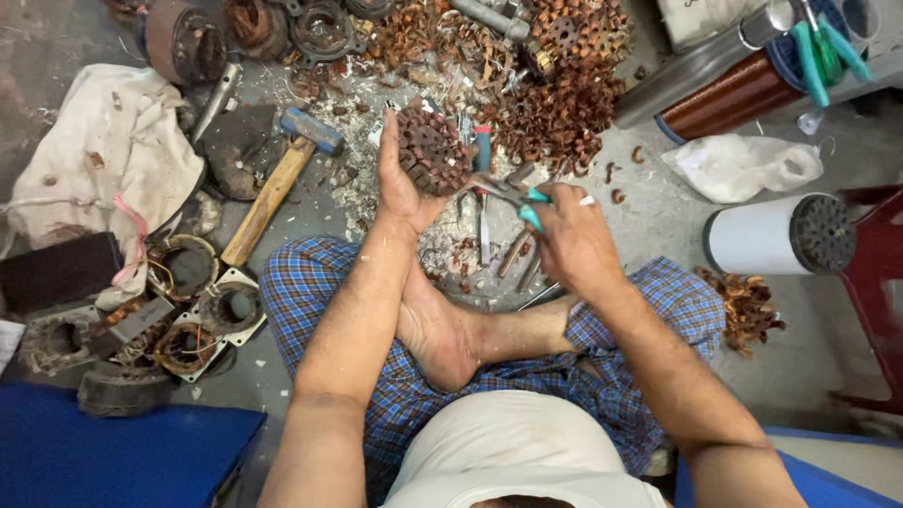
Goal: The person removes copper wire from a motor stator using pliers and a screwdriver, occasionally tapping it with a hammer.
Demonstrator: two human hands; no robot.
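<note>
I sit cross-legged on the grey concrete floor (pixel 677 221), and my blue checked cloth (pixel 310 282) covers my knees. At the floor's left edge lies a big dirty white rag (pixel 103 150). At the near left corner is a flat blue board (pixel 113 452). Along the far edge spreads a big heap of brown copper wire bits (pixel 555 103). At the far right corner lies a shiny copper wire spool (pixel 724 94) with green-handled snips (pixel 823 47) on top of it. Below that sits a crumpled white plastic bag (pixel 738 165), and next to the right edge lies a white tube with a dark holed end (pixel 781 235). On the left side, a wooden hammer with a blue head (pixel 282 174) lies near some round old motor parts with wire coils (pixel 202 310).

My left hand (pixel 400 183) is wrapped around a round rusty brown motor core with slots (pixel 433 150). I hold it up over the middle of the floor, just in front of my feet. My right hand (pixel 569 235) is shut tight on small pliers with teal handles (pixel 513 196). The tips of the pliers touch the bottom of the core. My two hands are close together but do not touch.
</note>
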